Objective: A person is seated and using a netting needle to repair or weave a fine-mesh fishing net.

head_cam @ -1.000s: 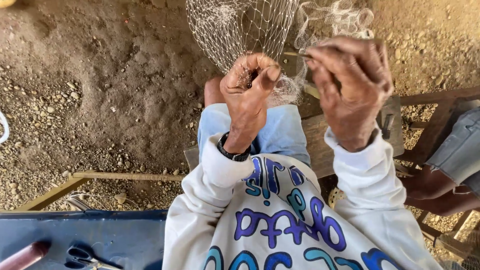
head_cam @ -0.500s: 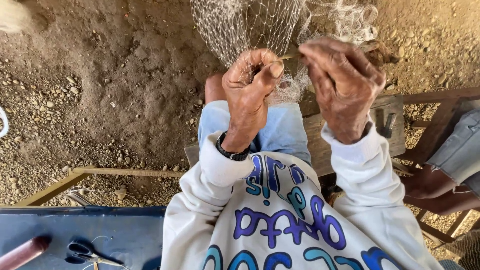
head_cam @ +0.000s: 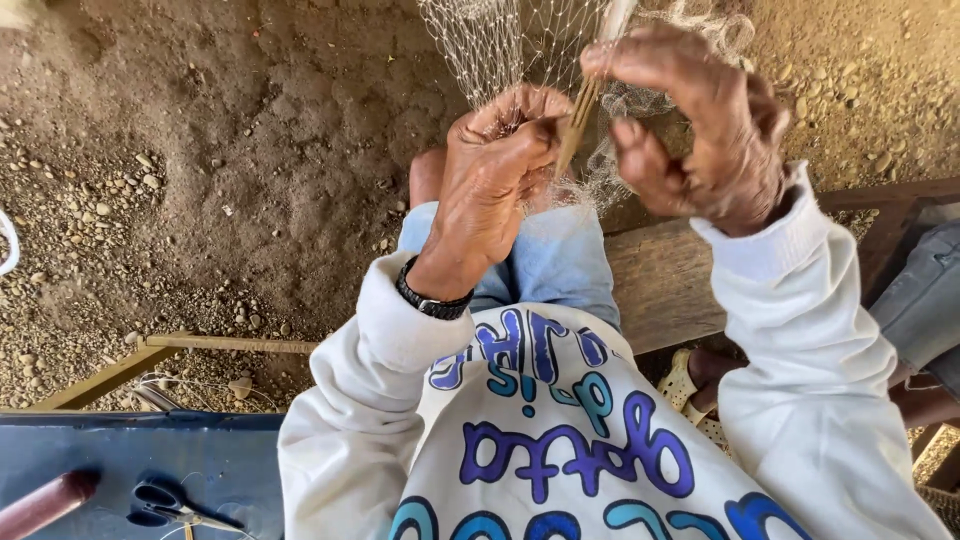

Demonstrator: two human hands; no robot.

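Where the pale net [head_cam: 500, 50] is hanging down from the far edge of the scene, its lower meshes are bunching between the two hands, just above the person's knees. The left hand [head_cam: 495, 180] is curling closed around a gathered fold of that net, fingers pinched tight on the mesh, with a dark wristband [head_cam: 432, 300] sitting at the wrist. A thin wooden stick [head_cam: 578, 125] is slanting through the net just right of this hand, its lower end touching the left fingers. The right hand [head_cam: 700, 125] is gripping the upper part of the stick between thumb and forefinger, the other fingers bending loosely beneath. Both arms are wearing white sleeves, and the near middle is showing a white shirt [head_cam: 550, 440] with blue and purple lettering over light blue trousers [head_cam: 550, 260]. The person is sitting on a worn wooden bench [head_cam: 660, 280] that is running off to the right. Beyond, on the left and far side, brown dirt [head_cam: 200, 150] scattered with small stones is filling the ground. In the near left corner a dark blue board [head_cam: 100, 460] is carrying a pair of scissors [head_cam: 175, 505] and a reddish-brown handle [head_cam: 45, 500]. At the right edge another person's knee in grey cloth [head_cam: 925, 300] is showing, with a sandalled foot [head_cam: 700, 385] below the bench.
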